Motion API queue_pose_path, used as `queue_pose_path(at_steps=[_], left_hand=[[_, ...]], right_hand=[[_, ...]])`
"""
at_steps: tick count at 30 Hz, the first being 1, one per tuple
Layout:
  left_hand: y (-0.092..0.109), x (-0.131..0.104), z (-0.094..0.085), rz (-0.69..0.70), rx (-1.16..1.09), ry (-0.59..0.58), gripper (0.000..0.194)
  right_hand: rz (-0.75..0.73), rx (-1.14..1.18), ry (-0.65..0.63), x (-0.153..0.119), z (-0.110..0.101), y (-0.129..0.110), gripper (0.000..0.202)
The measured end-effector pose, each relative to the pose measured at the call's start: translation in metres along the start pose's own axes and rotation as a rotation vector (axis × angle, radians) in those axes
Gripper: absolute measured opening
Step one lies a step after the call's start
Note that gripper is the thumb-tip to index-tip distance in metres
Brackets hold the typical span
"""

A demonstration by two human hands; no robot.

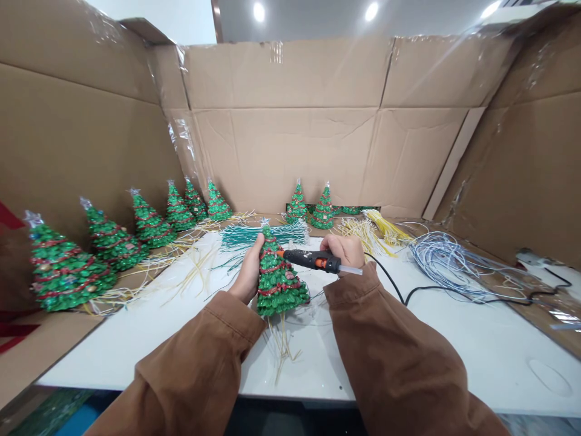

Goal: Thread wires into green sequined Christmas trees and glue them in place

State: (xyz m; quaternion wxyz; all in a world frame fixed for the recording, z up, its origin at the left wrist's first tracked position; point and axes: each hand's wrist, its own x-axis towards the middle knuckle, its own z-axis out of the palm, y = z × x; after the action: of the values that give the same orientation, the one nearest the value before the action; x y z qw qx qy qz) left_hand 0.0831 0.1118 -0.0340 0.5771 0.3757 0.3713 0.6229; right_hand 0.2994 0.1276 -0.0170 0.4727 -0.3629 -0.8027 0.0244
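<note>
My left hand (247, 272) grips a small green Christmas tree (278, 284) from its left side, keeping it upright over the white board. Red garlands wind around the tree, a clear star tops it, and pale wires hang from its base. In my right hand (345, 249) is a black and orange hot glue gun (311, 259), a clear glue stick poking out of its rear. The gun's orange nozzle points left at the upper part of the tree; whether it touches is hard to tell. Fingers of my right hand are partly hidden behind the gun.
More decorated trees (68, 266) line the left side, and others (322, 209) stand at the back. Bundles of green wires (258, 236), yellow wires (388, 227) and bluish-white wires (449, 263) lie on the white board (149, 339). A black cord (467, 297) runs right. Cardboard walls (290, 139) enclose the workspace.
</note>
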Motion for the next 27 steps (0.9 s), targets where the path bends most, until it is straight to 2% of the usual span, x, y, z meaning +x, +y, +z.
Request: queue_pose_path(at_steps=[10, 15, 19, 22, 27], left_hand=[[0.0, -0.001, 0.001, 0.025, 0.01, -0.028, 0.04], [0.001, -0.002, 0.002, -0.001, -0.001, -0.025, 0.041], [0.003, -0.004, 0.004, -0.014, -0.008, -0.014, 0.04], [0.004, -0.004, 0.005, 0.019, -0.016, 0.003, 0.036], [0.006, -0.004, 0.007, -0.024, -0.039, 0.008, 0.034]], right_hand=[[-0.015, 0.084, -0.025, 0.001, 0.001, -0.002, 0.044], [-0.009, 0.098, -0.096, 0.003, -0.006, 0.0, 0.044], [0.152, -0.043, -0.153, 0.004, -0.014, 0.004, 0.042], [0.285, -0.161, -0.147, 0.007, -0.016, 0.008, 0.039], [0.572, -0.342, -0.169, 0.008, 0.003, 0.017, 0.052]])
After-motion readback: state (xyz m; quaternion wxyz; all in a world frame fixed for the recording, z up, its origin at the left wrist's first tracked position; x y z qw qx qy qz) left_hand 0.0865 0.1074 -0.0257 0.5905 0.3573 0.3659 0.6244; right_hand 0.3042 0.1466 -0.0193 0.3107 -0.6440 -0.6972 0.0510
